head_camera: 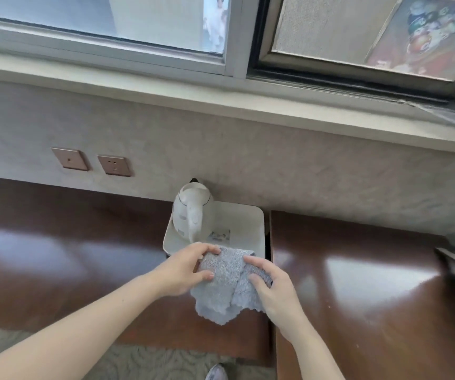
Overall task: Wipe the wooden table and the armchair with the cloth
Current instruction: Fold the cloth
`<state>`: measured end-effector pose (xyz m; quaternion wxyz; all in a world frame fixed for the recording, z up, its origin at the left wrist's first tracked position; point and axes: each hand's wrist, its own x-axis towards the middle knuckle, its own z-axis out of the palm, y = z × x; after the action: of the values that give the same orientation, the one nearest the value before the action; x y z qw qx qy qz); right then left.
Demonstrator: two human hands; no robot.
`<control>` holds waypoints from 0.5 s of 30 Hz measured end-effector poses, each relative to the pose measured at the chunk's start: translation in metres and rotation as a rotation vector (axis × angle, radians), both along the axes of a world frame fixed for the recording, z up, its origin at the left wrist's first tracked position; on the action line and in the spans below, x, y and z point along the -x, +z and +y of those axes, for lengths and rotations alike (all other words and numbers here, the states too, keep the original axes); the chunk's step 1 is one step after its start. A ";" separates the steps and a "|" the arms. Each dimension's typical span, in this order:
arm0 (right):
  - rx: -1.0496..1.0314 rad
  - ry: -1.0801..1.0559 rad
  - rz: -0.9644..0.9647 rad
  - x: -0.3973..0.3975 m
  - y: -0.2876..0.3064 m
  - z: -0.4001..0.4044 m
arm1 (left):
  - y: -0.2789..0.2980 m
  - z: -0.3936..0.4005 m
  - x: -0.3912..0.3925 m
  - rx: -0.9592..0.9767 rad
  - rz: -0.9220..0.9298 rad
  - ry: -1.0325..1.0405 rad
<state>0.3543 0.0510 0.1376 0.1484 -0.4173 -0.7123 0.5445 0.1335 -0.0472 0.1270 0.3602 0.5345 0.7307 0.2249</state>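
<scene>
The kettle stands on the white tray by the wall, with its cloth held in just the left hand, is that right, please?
Not quite: the head view shows both hands, left and right, gripping the cloth. The kettle does stand on the white tray by the wall.

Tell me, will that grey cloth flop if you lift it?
Probably yes. The cloth sags and folds between both hands, so it looks floppy. It seems thin and fluffy, so likely light and not slippery.
</scene>
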 end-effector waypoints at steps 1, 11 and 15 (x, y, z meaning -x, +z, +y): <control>0.036 0.031 -0.017 0.004 -0.006 0.018 | -0.004 0.014 0.003 0.018 0.011 -0.007; 0.020 0.220 -0.308 0.058 -0.083 0.125 | -0.075 0.130 0.027 0.161 0.065 0.061; -0.014 0.241 -0.432 0.083 -0.113 0.159 | -0.112 0.160 0.021 0.213 0.059 0.163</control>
<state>0.2710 0.2104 0.0249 -0.0702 -0.4351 -0.7758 0.4515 0.1125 0.1127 0.0150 0.3737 0.4383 0.8019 0.1587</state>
